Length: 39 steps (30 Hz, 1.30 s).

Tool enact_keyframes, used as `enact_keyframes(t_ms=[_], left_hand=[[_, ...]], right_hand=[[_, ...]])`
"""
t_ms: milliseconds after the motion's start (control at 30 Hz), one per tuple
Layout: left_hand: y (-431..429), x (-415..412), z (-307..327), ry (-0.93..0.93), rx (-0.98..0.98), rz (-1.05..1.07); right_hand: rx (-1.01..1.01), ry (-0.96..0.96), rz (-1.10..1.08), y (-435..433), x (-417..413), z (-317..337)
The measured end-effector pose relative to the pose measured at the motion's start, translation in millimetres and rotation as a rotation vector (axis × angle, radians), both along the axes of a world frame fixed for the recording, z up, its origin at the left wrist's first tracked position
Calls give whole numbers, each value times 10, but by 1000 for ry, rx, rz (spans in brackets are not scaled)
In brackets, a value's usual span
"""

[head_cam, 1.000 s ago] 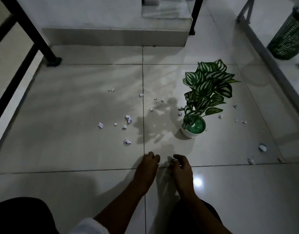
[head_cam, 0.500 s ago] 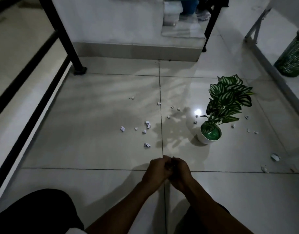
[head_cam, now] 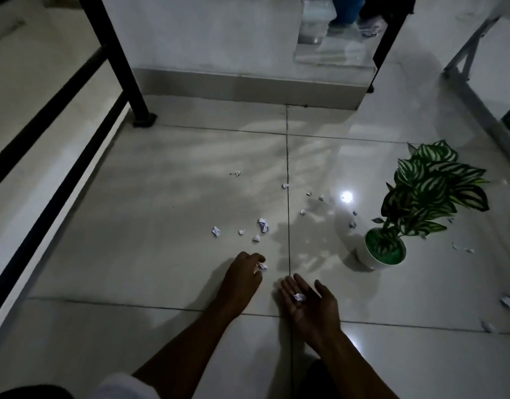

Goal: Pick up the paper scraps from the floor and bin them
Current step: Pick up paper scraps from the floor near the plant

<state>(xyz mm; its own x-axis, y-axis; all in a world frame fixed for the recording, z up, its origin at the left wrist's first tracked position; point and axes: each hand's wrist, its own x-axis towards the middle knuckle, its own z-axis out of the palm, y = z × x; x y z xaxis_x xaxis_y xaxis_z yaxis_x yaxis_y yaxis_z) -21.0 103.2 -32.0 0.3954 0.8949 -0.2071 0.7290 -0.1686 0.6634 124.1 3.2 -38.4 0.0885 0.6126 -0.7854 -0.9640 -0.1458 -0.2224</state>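
On the left, a black railing (head_cam: 75, 131) ran along the tiled floor (head_cam: 133, 254). A loose cluster of paper scraps (head_cam: 264, 225) lay left of the centre grout line, more beyond it towards the potted plant (head_cam: 392, 246). The left hand (head_cam: 242, 272), knuckles up, was curled over one scrap (head_cam: 262, 265), fingertips pinching at it on the floor. The right hand (head_cam: 308, 300) lay spread, palm up, cradling a collected scrap (head_cam: 299, 297). Further scraps (head_cam: 507, 302) sat at the far right. The job looked barely begun: one piece in the palm, one being taken, well over a dozen left, and no bin clearly in view.
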Motion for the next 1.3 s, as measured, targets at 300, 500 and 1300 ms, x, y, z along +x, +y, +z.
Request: enact_keyframes(t_ms=[300,500,1300], left_hand=[[62,261,-144,-28,29,-9],[-219,497,75,-55,100,-354],[745,124,-302,165,447,-41]], right_hand=[[43,57,-39,119,255,-95],[72,96,26,202,169,-116],[172,127,1,283,312,-265]])
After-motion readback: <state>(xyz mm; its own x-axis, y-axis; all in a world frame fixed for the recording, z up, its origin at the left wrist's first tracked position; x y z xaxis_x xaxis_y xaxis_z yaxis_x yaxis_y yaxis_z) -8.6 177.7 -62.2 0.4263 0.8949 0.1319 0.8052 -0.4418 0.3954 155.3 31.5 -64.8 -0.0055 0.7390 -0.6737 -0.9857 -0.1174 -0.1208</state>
